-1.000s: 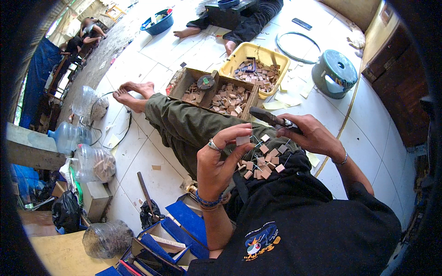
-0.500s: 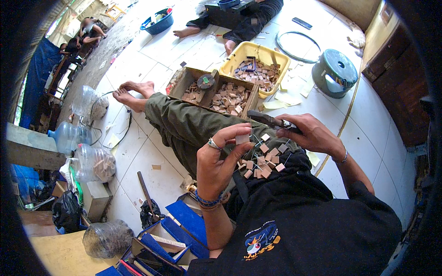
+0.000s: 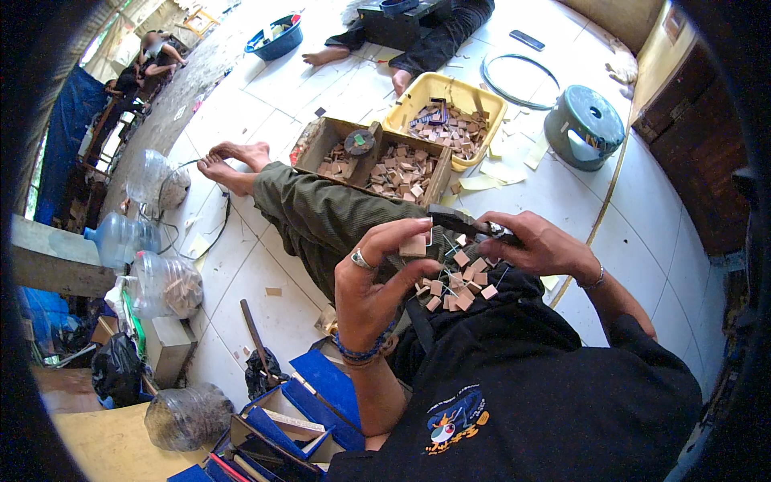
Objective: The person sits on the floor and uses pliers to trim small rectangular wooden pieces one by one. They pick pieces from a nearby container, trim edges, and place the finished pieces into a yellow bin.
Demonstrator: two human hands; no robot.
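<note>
Over my lap, my left hand (image 3: 363,269) pinches a small square wooden block (image 3: 413,246) between thumb and fingers. A short thin wire (image 3: 431,231) stands at the block's edge. Closed round the handles of dark pliers (image 3: 456,220), my right hand (image 3: 540,244) holds their jaws up beside that wire; whether the jaws grip it is too small to tell. On my lap below both hands lies a loose pile of small wooden blocks (image 3: 462,291), several with thin wires sticking out.
Past my leg stand a divided wooden box (image 3: 438,181) and a yellow basin (image 3: 491,103), both holding many wooden blocks. A green stool (image 3: 585,128) and a wire coil (image 3: 554,87) are at far right. Blue boxes (image 3: 325,386) lie at near left. Another person's foot (image 3: 325,56) shows beyond.
My left hand has shifted a little left and turned the block so its edge face shows. The pliers in my right hand have come slightly down and left.
</note>
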